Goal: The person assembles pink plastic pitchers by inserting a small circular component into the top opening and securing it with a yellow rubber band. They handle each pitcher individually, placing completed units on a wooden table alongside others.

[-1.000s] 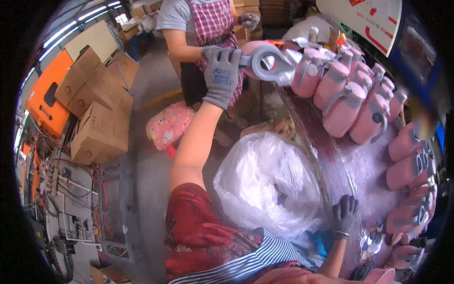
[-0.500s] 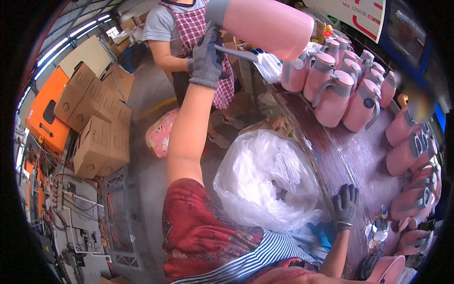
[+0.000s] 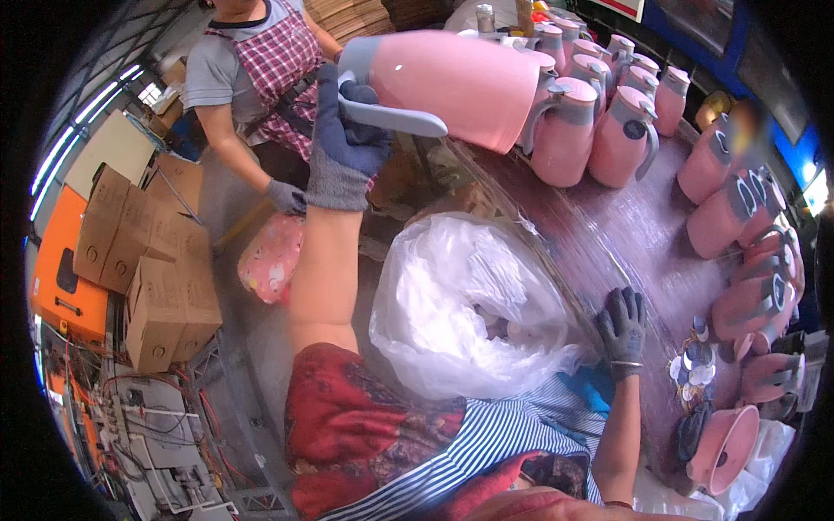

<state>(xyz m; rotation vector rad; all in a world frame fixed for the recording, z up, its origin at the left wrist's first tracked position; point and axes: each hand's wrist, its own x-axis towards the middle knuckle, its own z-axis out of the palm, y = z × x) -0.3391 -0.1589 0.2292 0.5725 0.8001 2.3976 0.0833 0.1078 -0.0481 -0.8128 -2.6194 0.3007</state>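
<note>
My left hand (image 3: 346, 148), in a grey-blue knit glove, is raised on an outstretched arm and closed at the handle side of a pink thermos jug (image 3: 460, 85). The jug lies tilted on its side in the air, grey neck toward the left, grey handle pointing down and right; my hand hides part of the neck. Flat on the table (image 3: 643, 234), my right hand (image 3: 623, 327) rests in a grey glove with its fingers spread and nothing in it. Small round silvery discs (image 3: 695, 365) lie to the right of that hand.
Pink jugs (image 3: 565, 143) stand grouped at the table's far end; more pink jug bodies (image 3: 751, 304) line the right side. A white plastic bag (image 3: 469, 304) bulges before me. A co-worker (image 3: 269, 78) stands beyond my left arm. Cardboard boxes (image 3: 161, 260) are stacked at left.
My left hand and the jug have shifted left and lower in the picture. The co-worker shows more fully, with a gloved hand now visible. My right hand stays on the table.
</note>
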